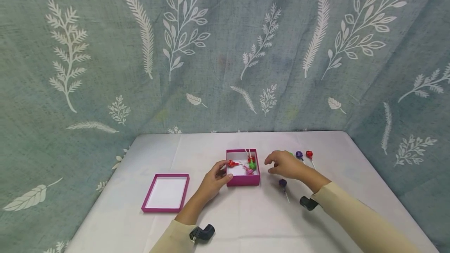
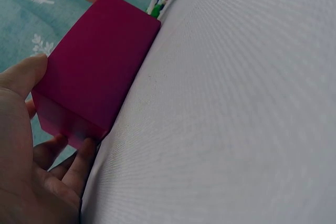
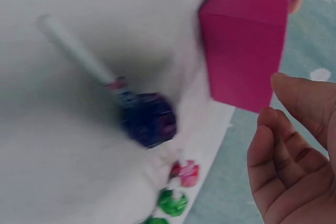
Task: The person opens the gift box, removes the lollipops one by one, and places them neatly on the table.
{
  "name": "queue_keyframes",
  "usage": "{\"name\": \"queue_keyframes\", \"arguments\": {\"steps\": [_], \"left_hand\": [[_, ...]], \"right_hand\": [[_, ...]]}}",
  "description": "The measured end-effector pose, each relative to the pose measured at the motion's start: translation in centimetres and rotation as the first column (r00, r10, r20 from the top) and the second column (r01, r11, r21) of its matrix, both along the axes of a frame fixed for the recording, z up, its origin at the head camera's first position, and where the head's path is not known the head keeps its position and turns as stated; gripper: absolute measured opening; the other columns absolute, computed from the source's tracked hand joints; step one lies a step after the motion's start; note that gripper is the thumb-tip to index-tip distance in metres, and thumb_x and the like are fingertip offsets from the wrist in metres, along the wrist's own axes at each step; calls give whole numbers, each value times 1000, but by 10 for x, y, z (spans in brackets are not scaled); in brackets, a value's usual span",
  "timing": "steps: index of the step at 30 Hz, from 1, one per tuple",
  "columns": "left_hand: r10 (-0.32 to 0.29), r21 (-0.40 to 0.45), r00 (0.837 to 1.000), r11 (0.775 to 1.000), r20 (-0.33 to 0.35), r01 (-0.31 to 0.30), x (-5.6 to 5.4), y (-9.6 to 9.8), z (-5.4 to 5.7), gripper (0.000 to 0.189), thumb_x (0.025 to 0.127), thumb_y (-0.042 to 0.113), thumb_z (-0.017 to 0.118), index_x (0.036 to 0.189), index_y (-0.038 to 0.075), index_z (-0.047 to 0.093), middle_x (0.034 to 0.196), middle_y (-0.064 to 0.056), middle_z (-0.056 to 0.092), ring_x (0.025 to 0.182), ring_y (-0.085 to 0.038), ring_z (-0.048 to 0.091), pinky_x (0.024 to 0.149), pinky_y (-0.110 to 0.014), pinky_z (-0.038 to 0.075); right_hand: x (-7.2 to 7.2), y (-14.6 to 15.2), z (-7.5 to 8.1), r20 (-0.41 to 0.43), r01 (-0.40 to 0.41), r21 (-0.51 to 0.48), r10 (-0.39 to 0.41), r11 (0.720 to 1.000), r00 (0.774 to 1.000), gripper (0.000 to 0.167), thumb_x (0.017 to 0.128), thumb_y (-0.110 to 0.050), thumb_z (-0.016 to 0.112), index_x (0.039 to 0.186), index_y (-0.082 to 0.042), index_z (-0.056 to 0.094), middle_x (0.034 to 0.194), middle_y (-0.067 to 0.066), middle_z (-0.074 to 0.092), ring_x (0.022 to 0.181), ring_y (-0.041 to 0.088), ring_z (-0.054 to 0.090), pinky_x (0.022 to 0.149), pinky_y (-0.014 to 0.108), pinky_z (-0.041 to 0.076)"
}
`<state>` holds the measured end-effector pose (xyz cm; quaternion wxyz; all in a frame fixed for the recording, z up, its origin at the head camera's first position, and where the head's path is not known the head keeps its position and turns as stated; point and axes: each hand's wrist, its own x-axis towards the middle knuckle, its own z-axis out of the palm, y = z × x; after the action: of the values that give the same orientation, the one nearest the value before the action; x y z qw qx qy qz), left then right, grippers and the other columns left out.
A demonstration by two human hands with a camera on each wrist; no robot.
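A magenta box point(image 1: 243, 181) with a white inside stands open on the table, holding several wrapped lollipops. Among them are a red lollipop point(image 1: 232, 163), a green lollipop point(image 1: 252, 165) and a pink lollipop point(image 1: 249, 171). My left hand point(image 1: 215, 177) grips the box's left side, thumb by the top edge and fingers low on the side wall in the left wrist view. To the right of the box hovers my right hand point(image 1: 286, 164), fingers loosely bent with nothing between them. A purple lollipop point(image 3: 149, 120) lies on the table near it, stick toward me.
Behind the right hand lie a dark blue lollipop point(image 1: 299, 154), a red-wrapped lollipop point(image 1: 309, 154) and a partly hidden green one. The box's lid point(image 1: 166, 193), magenta-rimmed and white inside, rests at the left on the white table point(image 1: 232, 221). A leaf-patterned cloth point(image 1: 225, 57) hangs behind.
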<state>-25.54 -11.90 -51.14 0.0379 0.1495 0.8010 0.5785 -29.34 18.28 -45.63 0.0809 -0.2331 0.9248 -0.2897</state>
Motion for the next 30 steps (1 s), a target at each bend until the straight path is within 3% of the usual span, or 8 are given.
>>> {"name": "queue_keyframes", "arguments": {"steps": [7,15,18,24,30], "left_hand": [[-4,1,1000,1000,1,4,0,0,1,61,92,27,70,144,9,44,149,-21,38,132,-37,43,105,-44,40],[-7,-2,1000,1000,1,7,0,0,2,60,92,26,69,144,9,44,148,-21,39,132,-39,42,105,-45,40],[-9,2,1000,1000,4,9,0,0,2,59,92,24,69,143,8,44,148,-22,39,132,-39,42,105,-46,40],[-15,6,1000,1000,-10,15,-1,0,1,60,92,25,69,143,7,44,147,-20,41,131,-39,43,105,-45,40],[-31,17,999,999,-24,32,-2,-1,0,60,92,25,69,143,6,44,147,-21,41,131,-38,44,104,-44,41]], "right_hand": [[-6,-24,13,-36,-40,-18,39,999,999,24,85,-5,74,109,-6,71,105,6,67,87,16,63,69,30,56],[-12,-58,11,-104,-97,-18,94,995,990,20,85,-5,74,105,-9,72,100,4,67,90,20,64,76,34,55],[-13,-69,9,-87,-97,-26,95,995,992,22,86,-6,74,107,-6,71,103,6,67,92,20,65,79,36,56],[-12,-89,6,-21,-117,33,118,993,993,33,89,-12,72,120,-4,66,119,6,65,115,25,58,98,43,48],[-10,-108,-3,-27,-114,105,118,988,993,34,92,-15,68,124,-6,65,125,7,63,122,26,54,104,47,43]]}}
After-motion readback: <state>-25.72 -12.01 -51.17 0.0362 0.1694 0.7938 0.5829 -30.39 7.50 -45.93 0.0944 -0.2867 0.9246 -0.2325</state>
